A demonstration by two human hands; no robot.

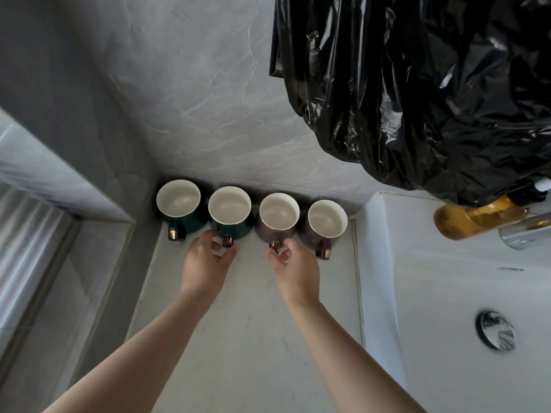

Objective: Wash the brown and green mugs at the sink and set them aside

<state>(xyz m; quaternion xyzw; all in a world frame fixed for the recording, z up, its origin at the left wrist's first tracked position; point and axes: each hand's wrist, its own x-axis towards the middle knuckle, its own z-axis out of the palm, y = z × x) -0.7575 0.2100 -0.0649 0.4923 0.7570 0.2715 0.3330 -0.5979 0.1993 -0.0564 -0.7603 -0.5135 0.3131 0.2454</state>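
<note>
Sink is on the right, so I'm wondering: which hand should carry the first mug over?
Right hand: its fingers already touch the brown mug's handle, and it is nearer the sink.

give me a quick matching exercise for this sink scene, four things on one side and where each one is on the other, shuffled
Things:
1. green mugs
2. brown mugs
3. drain plug
4. black plastic bag

Places:
A. in the white sink basin
B. left pair of the row on the counter
C. hanging at upper right, above the sink
D. right pair of the row, nearest the sink

Pairs: 1-B, 2-D, 3-A, 4-C
</note>
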